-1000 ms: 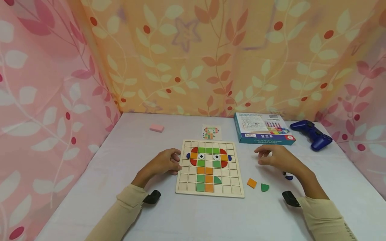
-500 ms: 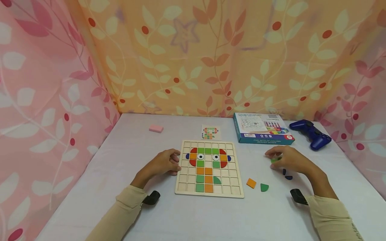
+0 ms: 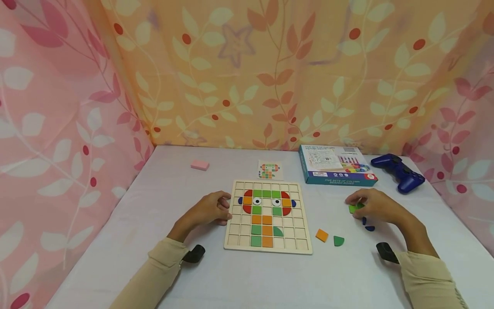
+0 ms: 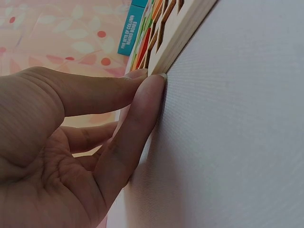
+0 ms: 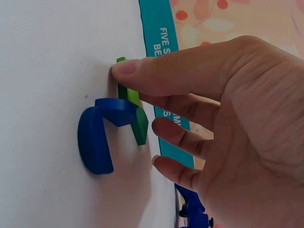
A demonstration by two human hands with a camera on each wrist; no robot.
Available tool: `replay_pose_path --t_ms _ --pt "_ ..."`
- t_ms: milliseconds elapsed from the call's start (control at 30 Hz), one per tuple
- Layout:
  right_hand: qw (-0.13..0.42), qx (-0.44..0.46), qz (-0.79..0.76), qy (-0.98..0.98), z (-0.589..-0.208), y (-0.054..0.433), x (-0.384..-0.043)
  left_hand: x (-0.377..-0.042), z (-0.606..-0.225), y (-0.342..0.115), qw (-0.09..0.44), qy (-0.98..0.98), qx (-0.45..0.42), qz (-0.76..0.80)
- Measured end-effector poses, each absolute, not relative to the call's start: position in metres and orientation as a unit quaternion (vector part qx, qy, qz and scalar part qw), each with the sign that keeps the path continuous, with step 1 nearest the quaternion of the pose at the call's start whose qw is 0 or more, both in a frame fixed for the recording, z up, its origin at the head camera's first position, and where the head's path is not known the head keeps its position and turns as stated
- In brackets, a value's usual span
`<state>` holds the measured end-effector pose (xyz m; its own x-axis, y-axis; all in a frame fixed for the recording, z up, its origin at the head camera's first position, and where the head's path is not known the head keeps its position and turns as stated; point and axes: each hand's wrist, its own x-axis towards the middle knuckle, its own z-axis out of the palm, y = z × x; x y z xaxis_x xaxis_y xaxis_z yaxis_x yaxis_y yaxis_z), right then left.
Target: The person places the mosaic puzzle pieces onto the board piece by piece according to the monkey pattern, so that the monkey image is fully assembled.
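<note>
My left hand point(image 3: 207, 208) is at the left edge of a wooden grid board point(image 3: 236, 231). In the left wrist view its thumb and a finger point(image 4: 151, 92) pinch the board's rim point(image 4: 178, 45). Coloured tiles fill part of the grid. To the board's right, my right hand point(image 3: 376, 205) is low over loose pieces. Its thumb and a finger pinch a light green tile point(image 5: 133, 97), partly hidden by the thumb. A darker green piece point(image 5: 140, 127) and two blue half-round pieces point(image 5: 94, 142) lie just beside it.
An orange square point(image 3: 322, 235) and a green quarter-round piece point(image 3: 338, 241) lie right of the board. Behind are a picture card point(image 3: 270, 170), a pink block point(image 3: 200, 165), a flat box point(image 3: 337, 165) and a blue game controller point(image 3: 399, 174). Patterned cloth surrounds the table.
My right hand has moved rightward to the green pieces, and its fingers have come together at the light green tile. My left hand has stayed at the board's edge.
</note>
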<state>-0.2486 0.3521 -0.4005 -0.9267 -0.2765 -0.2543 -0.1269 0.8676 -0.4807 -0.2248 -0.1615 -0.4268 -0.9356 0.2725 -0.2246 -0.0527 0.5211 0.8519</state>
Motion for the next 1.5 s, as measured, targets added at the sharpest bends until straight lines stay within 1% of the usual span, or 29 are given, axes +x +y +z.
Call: replay_pose_path --t_ms 167,333,600,867,1167,1333,1500 --pt "0.165 -0.099 -0.227 0.955 -0.4 0.355 -0.249 -0.224 -0.426 -0.161 0.167 0.857 0.062 0.483" --pt "0.158 -0.098 -0.224 0.957 -0.4 0.354 -0.25 -0.224 -0.426 -0.161 0.166 0.857 0.06 0.484" --pt "0.159 -0.1 -0.248 0.95 -0.401 0.342 -0.248 -0.223 -0.427 -0.161 0.167 0.856 0.059 0.486" --pt "0.125 -0.142 -0.267 0.945 -0.399 0.316 -0.244 -0.222 -0.429 -0.161 0.163 0.857 0.059 0.485" --pt "0.091 -0.197 -0.242 0.946 -0.388 0.28 -0.239 -0.224 -0.429 -0.161 0.165 0.857 0.059 0.485" --pt "0.093 -0.203 -0.255 0.941 -0.387 0.26 -0.234 -0.225 -0.428 -0.161 0.168 0.853 0.059 0.491" --pt "0.115 -0.204 -0.27 0.934 -0.389 0.239 -0.229 -0.226 -0.428 -0.161 0.171 0.85 0.062 0.494"
